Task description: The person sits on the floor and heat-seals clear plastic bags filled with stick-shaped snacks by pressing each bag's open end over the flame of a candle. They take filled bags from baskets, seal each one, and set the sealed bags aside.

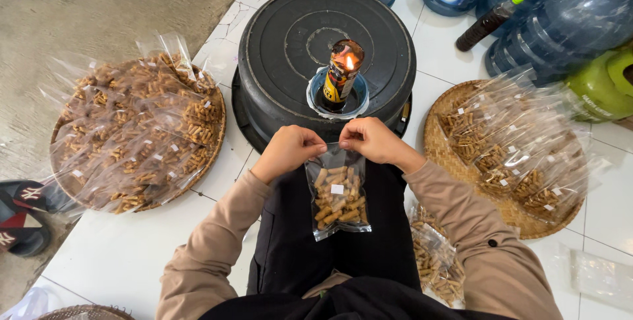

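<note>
My left hand (287,150) and my right hand (373,139) pinch the top edge of a small clear plastic bag (337,194) filled with brown stick snacks. The bag hangs upright over my lap, a white label on its front. Just beyond my hands a lit flame burns at the top of a small bottle lamp (341,74). The lamp stands in a shallow dish on an upturned black basin (326,53).
A round woven tray (213,136) at the left carries several filled snack bags. Another woven tray (438,142) at the right holds more bags. Large blue water jugs (567,23), a dark bottle (489,23) and a green gas cylinder (600,86) stand at the back right. Sandals (23,218) lie at far left.
</note>
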`<control>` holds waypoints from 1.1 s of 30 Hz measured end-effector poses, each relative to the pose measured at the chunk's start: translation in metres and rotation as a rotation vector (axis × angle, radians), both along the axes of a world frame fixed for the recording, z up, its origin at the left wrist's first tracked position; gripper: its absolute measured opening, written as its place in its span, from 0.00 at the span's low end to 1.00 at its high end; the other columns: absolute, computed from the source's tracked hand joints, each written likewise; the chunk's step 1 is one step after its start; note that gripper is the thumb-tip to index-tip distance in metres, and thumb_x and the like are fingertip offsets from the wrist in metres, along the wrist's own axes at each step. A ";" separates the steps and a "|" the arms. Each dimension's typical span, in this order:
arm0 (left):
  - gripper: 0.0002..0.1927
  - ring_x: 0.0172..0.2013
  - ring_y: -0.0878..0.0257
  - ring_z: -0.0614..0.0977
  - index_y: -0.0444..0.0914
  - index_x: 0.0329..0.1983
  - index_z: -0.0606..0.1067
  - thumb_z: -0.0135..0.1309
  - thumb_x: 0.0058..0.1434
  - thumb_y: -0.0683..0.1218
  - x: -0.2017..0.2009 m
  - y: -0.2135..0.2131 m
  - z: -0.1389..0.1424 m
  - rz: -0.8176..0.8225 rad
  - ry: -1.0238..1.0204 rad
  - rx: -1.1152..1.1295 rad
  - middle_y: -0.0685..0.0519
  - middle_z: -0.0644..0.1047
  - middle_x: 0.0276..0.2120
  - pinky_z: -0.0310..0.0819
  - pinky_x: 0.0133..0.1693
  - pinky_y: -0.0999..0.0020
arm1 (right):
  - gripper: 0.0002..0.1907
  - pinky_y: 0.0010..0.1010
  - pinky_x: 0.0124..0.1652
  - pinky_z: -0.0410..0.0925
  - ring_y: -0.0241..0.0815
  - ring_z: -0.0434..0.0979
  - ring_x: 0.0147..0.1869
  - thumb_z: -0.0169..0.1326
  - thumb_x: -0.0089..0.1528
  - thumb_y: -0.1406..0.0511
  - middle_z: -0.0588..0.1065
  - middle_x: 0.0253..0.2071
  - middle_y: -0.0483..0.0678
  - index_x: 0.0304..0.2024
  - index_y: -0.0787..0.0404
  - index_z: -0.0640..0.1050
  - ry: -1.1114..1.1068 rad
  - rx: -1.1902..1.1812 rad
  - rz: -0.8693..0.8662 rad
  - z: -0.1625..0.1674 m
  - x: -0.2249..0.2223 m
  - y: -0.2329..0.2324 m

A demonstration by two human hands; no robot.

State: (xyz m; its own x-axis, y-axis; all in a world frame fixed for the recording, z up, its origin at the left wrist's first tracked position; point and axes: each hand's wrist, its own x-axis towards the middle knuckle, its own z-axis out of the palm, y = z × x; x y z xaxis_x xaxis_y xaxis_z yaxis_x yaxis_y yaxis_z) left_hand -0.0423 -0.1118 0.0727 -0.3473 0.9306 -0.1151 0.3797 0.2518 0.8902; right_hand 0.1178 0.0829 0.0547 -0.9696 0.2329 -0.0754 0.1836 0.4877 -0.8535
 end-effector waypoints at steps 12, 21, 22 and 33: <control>0.10 0.25 0.67 0.84 0.37 0.35 0.84 0.64 0.57 0.48 0.000 -0.012 -0.001 0.069 -0.023 0.000 0.51 0.83 0.23 0.77 0.31 0.71 | 0.04 0.30 0.33 0.68 0.37 0.74 0.31 0.63 0.58 0.69 0.75 0.30 0.46 0.32 0.63 0.80 0.057 0.089 0.015 0.009 -0.004 -0.018; 0.09 0.30 0.60 0.86 0.38 0.36 0.83 0.60 0.57 0.48 0.014 -0.020 0.014 -0.103 0.242 0.247 0.50 0.83 0.27 0.79 0.33 0.66 | 0.03 0.33 0.35 0.69 0.44 0.77 0.34 0.61 0.58 0.70 0.75 0.30 0.49 0.32 0.64 0.80 0.182 0.159 0.107 0.032 0.009 -0.028; 0.10 0.29 0.58 0.86 0.39 0.34 0.83 0.60 0.59 0.50 0.018 -0.017 0.016 -0.099 0.257 0.190 0.50 0.83 0.26 0.79 0.33 0.65 | 0.04 0.33 0.35 0.69 0.44 0.77 0.35 0.62 0.58 0.70 0.75 0.30 0.49 0.32 0.64 0.79 0.200 0.160 0.118 0.035 0.011 -0.032; 0.08 0.28 0.54 0.80 0.43 0.31 0.82 0.58 0.62 0.50 0.039 -0.021 0.005 -0.145 0.640 0.233 0.53 0.80 0.23 0.66 0.47 0.56 | 0.02 0.33 0.34 0.67 0.45 0.76 0.35 0.59 0.57 0.74 0.75 0.31 0.50 0.32 0.64 0.78 0.217 0.189 0.073 0.033 0.026 -0.040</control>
State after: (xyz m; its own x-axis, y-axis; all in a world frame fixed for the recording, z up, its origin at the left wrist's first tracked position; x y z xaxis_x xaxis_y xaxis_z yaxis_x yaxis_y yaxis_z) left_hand -0.0032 -0.1332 0.0781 -0.1504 0.9484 0.2791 0.8630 -0.0118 0.5050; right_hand 0.1441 0.0433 0.0873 -0.9729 0.1525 0.1738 -0.0347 0.6468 -0.7619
